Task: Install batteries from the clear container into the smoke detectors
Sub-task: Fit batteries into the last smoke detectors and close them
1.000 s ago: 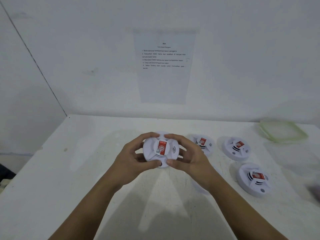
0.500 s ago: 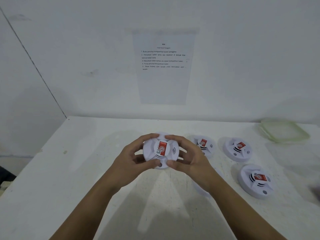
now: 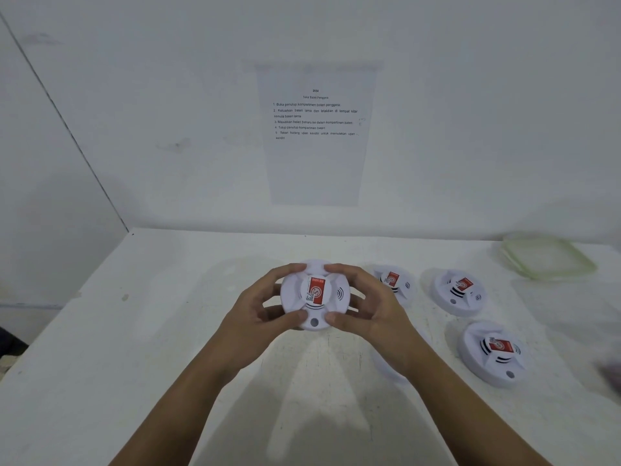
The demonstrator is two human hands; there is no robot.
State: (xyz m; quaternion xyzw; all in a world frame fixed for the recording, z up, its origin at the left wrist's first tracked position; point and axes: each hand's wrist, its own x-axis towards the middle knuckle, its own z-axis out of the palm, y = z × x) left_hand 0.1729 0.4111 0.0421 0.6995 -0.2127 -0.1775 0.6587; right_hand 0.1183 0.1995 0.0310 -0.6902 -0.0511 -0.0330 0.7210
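**Hands at centre, seen from above.** My left hand (image 3: pixel 255 314) and right hand (image 3: pixel 373 311) both grasp one smoke detector (image 3: pixel 316 294). The fingers curl over its far rim at 11 and 1 o'clock, and the thumbs press the near rim at 7 and 5 o'clock. It is held above the table (image 3: pixel 134 348), with its red sticker facing me.

**Change.** Against a second ago the two-handed grip is the same, but my thumbs have parted. The small round hole at the detector's 6 o'clock now shows between them. I judge this to be the twist that frees the body from its back plate. No battery bay is open yet, so installing has not begun.

**Edges and room, left to right.**
- The table's left edge runs from 9 o'clock up to the back corner at 11 o'clock, with bare surface between it and my left forearm.
- A second detector (image 3: pixel 391 280) lies face up just beside my right knuckles at 3 o'clock.
- A third detector (image 3: pixel 458 290) lies beyond the second.
- A fourth detector (image 3: pixel 494 351) lies at 4 o'clock.
- A white disc (image 3: pixel 386 364) shows partly under my right wrist.
- The clear container (image 3: pixel 547 257) sits at 2 o'clock near the wall, well apart from my hands. I cannot tell whether it holds batteries.

Reaching the container would likely mean passing over the detectors.
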